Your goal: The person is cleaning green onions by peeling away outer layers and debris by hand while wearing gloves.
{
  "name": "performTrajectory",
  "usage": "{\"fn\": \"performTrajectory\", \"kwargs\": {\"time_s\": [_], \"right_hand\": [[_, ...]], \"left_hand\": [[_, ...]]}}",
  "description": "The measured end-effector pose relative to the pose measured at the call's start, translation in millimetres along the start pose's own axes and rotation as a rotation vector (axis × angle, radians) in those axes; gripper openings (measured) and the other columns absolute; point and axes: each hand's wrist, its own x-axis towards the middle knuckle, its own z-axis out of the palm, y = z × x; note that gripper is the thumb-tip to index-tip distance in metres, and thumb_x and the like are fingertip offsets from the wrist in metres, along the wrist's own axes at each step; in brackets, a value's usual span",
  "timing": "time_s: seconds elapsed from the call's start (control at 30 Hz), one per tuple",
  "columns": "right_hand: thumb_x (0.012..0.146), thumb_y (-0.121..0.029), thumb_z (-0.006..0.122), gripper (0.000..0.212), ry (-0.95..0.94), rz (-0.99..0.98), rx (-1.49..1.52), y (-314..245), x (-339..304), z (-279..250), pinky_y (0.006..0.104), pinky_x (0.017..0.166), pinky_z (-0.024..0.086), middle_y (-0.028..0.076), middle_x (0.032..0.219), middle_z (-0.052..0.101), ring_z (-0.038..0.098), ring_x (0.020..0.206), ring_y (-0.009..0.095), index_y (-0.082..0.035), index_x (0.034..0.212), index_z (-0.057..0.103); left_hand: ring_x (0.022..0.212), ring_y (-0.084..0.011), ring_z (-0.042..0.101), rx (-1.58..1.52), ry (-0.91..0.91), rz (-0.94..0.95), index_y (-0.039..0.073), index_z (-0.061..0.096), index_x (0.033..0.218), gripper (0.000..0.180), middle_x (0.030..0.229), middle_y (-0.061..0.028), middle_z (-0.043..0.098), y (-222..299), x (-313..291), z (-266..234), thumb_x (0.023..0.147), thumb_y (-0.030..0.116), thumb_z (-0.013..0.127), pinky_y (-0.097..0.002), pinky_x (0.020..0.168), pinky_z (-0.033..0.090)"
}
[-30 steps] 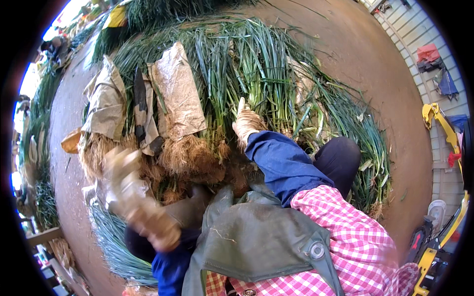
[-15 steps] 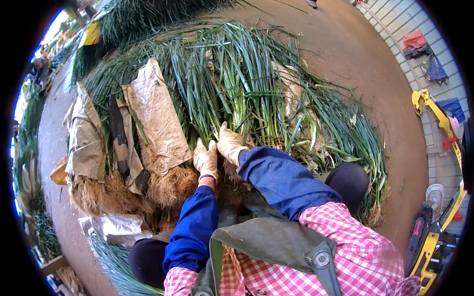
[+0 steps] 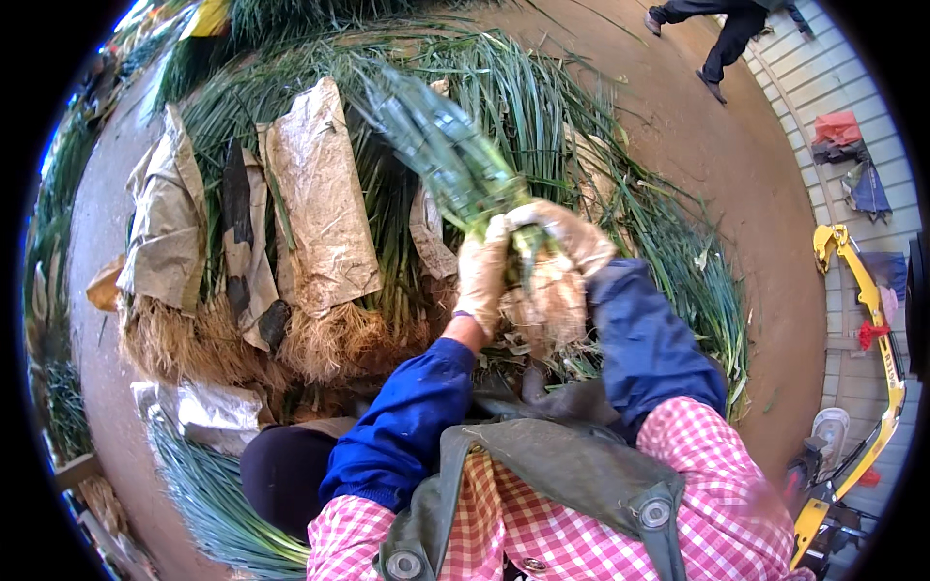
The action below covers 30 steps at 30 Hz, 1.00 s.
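Both gloved hands are closing round one bunch of green onions (image 3: 455, 160): the left hand (image 3: 481, 276) and right hand (image 3: 567, 237) are clamping it just above the roots, at the centre of the frame. A moment ago they were pressing low into the heap; now the bunch is lifting clear, leaves blurring toward upper left, so it is coming free of the pile (image 3: 620, 194). Behind it, papery wrappings (image 3: 315, 198) are lying over further bundles. Far upper right, another person (image 3: 722, 34) is walking past.

Outdoor daylight. Bare brown dirt ground (image 3: 678, 126). Pale horizontal-board wall (image 3: 823, 87) at right, cloths hung on it. Yellow machine frame (image 3: 872, 320) beside the wall. A person's legs (image 3: 717, 29) at top.
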Motion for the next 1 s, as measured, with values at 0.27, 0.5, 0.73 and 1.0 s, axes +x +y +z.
{"fn": "performTrajectory", "kwargs": {"time_s": [0.27,0.5,0.73,1.0], "right_hand": [[0.08,-0.02,0.065,0.022,0.338,0.036,0.229,-22,-92,-24,0.0273,0.061,0.052,0.007,0.08,0.065,0.061,0.066,0.015,-0.004,0.095,0.065],[0.082,-0.017,0.063,0.024,0.643,0.035,-0.199,76,-37,-47,0.0325,0.067,0.049,0.01,0.087,0.067,0.062,0.075,0.019,-0.003,0.101,0.066],[0.077,-0.018,0.066,0.061,1.185,-0.192,-1.053,90,-75,-35,0.0375,0.095,0.042,0.019,0.125,0.053,0.053,0.11,0.033,-0.005,0.132,0.042],[0.081,-0.046,0.064,0.057,0.794,0.014,-0.59,102,-51,36,0.0355,0.078,0.048,0.018,0.103,0.064,0.062,0.091,0.027,0.002,0.111,0.058]], "left_hand": [[0.077,-0.0085,0.053,-0.135,-0.318,-0.109,0.005,0.062,0.108,0.027,0.09,0.0002,0.062,-22,15,47,0.089,0.024,0.063,-0.0245,0.072,0.044],[0.081,-0.0299,0.06,0.801,-0.185,0.063,0.005,0.062,0.1,0.02,0.083,-0.0146,0.062,-134,24,-59,0.08,0.011,0.06,-0.0359,0.07,0.048],[0.068,-0.0136,0.053,0.441,-0.061,-0.072,0.001,0.062,0.094,0.013,0.08,-0.004,0.062,-138,-8,-44,0.087,0.011,0.06,-0.0279,0.062,0.043],[0.085,-0.026,0.06,1.087,-0.309,0.692,0.006,0.066,0.087,0.012,0.09,-0.015,0.063,-98,-8,-62,0.077,0.01,0.061,-0.0351,0.072,0.048]]}}
